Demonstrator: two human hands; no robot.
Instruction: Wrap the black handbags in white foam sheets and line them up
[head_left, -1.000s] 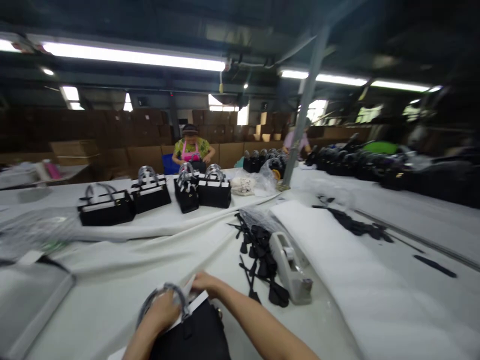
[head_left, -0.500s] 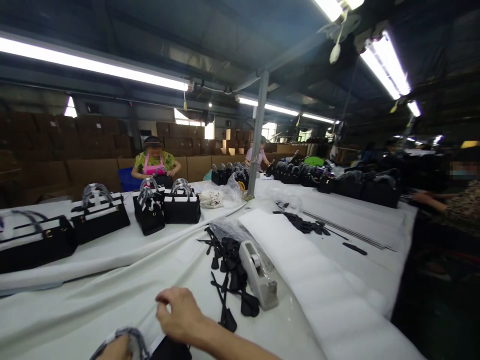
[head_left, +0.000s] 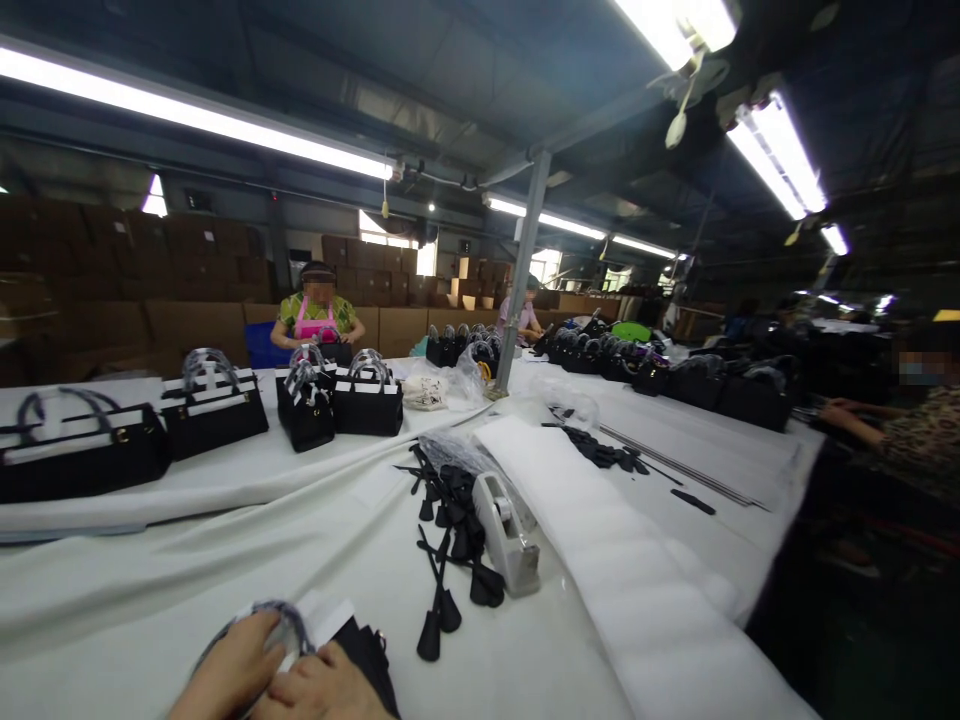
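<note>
So the black bag (head_left: 369,650) is basically right under both hands. The left hand (head_left: 236,660) is in by the loop handles (head_left: 294,618), and the right hand (head_left: 322,688) is bent over the near side of the opening, just beside it. The dark body pokes out past the right hand's far-right side, so that's the nearer hand to it. Top edge looks like it slants away and to the right from the hands, but they hide a lot and the bottom's out of frame, so don't hold me to the long axis.

Fingers are curled on both, fairly narrow, but I honestly can't tell whether either one's pinching anything.

Materials: the bag is matte black and boxy-looking, the handles are skinny arches in crinkly clear wrap, and there's crisp white paper (head_left: 326,618) sticking up just beyond the right hand. The bench (head_left: 540,650) has wrinkly pale cloth (head_left: 225,560) ahead of the left hand. Off to the right hand's far right are flat black paddle-shaped pieces (head_left: 450,610), then a chunky grey tape dispenser (head_left: 506,540) and, past that, a soft-looking white sheet (head_left: 622,560) with gentle ripples.
</note>
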